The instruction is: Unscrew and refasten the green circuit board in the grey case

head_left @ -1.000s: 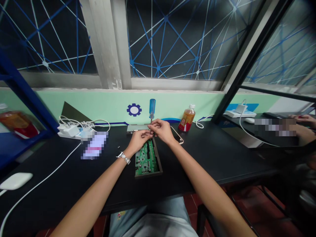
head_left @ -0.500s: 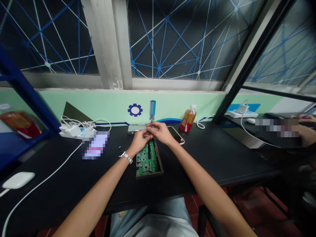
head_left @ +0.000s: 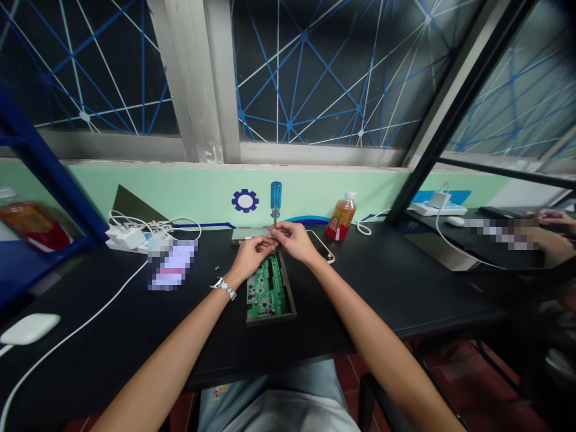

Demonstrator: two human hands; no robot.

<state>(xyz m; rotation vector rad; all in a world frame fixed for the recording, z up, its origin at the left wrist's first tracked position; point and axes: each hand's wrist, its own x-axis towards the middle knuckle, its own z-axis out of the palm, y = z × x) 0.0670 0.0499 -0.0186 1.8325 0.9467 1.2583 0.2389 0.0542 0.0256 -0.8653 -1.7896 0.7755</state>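
Fingers pinched, the right hand (head_left: 294, 241) grips the shaft of an upright blue screwdriver (head_left: 276, 195) above the far end of a green circuit board (head_left: 265, 293), the left hand (head_left: 249, 257) curled close beside it, its hold impossible to tell. The board lies exposed in its open case (head_left: 290, 294) on the desk (head_left: 369, 294), nearside of both hands; screwdriver work appears under way, the amount remaining unclear.

Could read no words, brands or numbers. On the mint-green wall (head_left: 198, 192): recorded a dark-blue gear sign (head_left: 245, 201), pale at centre. On the drink bottle (head_left: 341, 217): noted a partly red label (head_left: 335, 227), print too small to read. Under the pixelated lilac patch (head_left: 173, 265): cannot tell. On the green circuit board (head_left: 265, 297): could resolve no markings.
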